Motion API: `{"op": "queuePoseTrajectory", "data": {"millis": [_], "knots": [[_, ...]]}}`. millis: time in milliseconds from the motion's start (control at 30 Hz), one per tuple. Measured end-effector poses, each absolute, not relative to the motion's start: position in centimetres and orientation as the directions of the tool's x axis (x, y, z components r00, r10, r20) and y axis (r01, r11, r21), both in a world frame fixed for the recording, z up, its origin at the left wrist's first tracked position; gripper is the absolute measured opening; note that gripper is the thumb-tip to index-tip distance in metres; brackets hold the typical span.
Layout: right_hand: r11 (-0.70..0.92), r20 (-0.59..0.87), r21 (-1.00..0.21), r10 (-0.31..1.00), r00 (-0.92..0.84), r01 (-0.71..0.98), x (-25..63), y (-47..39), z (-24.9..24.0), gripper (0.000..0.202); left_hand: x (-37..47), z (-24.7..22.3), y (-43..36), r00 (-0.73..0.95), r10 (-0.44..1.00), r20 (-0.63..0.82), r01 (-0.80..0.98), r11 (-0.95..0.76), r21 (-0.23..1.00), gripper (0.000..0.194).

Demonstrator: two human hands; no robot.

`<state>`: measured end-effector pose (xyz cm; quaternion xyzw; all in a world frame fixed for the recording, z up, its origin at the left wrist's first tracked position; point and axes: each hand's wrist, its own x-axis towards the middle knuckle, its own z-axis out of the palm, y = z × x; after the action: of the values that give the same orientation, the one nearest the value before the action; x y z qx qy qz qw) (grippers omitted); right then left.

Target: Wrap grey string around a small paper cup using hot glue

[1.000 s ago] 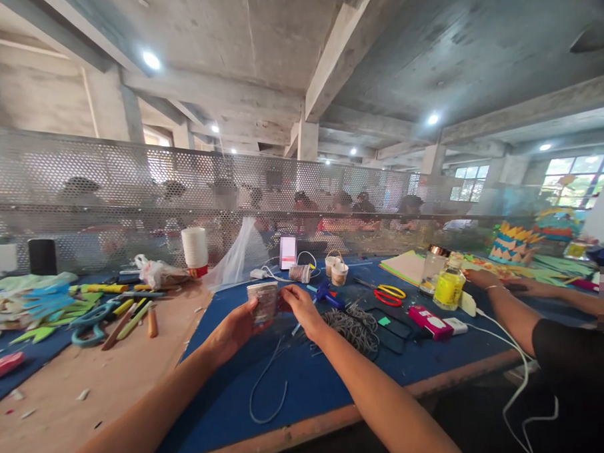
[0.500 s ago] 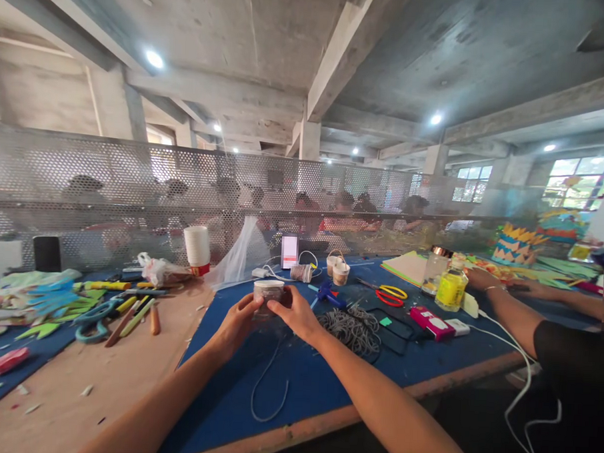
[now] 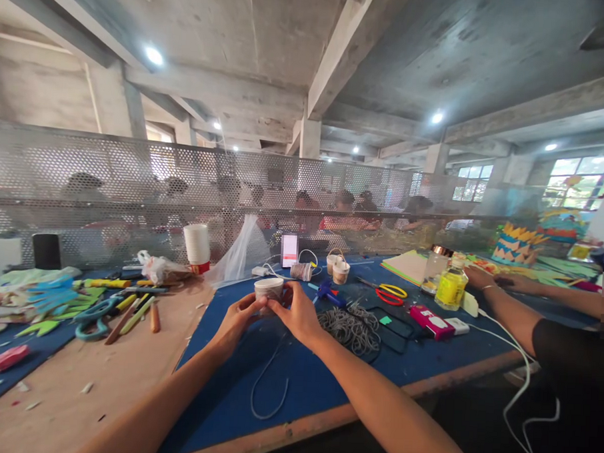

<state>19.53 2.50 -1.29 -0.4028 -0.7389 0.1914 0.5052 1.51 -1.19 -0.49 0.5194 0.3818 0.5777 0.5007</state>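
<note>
Paper cup [image 3: 268, 287] held between both hands above the blue-covered part of the worktop [image 3: 214, 403], well back from the front edge. Pale rim faces up; lower wall, greyish brown, partly hidden by fingers. Left hand [image 3: 242, 317] closed on the cup's left side; right hand [image 3: 298, 313] closed on its right side, thumbs brought near each other at the front.

Grey cord [image 3: 268, 417] laid in a loose curve below the hands, towards the front edge. Tangled cord bundle [image 3: 350, 329] set to the right of the right hand, with blue glue gun [image 3: 329, 294] just behind. Red-and-yellow-handled scissors [image 3: 392, 294] placed farther right.

Towards the back edge: phone [image 3: 289, 251] stood upright, lit; wrapped cup [image 3: 301, 272] laid on its side; small handled cups [image 3: 340, 273] grouped to its right. White cup stack [image 3: 196, 243] stood back left, on the brown-covered part. Yellow bottle [image 3: 451, 286] seen at right, near a co-worker's hand [image 3: 476, 277].
</note>
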Motion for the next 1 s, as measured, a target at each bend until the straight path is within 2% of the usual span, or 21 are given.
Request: {"op": "queuePoseTrajectory", "data": {"millis": [300,600,767,1000], "knots": [[0.641,0.614,-0.691,0.765,-0.196,0.335,19.46,2.81,-1.78,0.042,1.49,-0.59,-1.1,0.054,0.978,0.204,-0.184,-0.191,0.964,0.053],[0.635,0.6,-0.704,0.772,-0.211,0.319,19.3,2.98,-1.91,0.041,1.27,-0.83,-0.9,-0.024,0.979,0.201,-0.124,-0.202,0.971,0.057],[0.6,0.56,-0.752,0.8,-0.217,0.273,19.26,2.69,-1.5,0.04,1.31,-0.78,-0.98,-0.073,0.978,0.197,-0.053,-0.201,0.978,0.061],[0.525,0.489,-0.827,0.848,-0.205,0.198,19.5,2.93,-1.11,0.034,1.69,-0.8,-0.92,-0.089,0.967,0.238,-0.054,-0.243,0.969,0.063]]}}
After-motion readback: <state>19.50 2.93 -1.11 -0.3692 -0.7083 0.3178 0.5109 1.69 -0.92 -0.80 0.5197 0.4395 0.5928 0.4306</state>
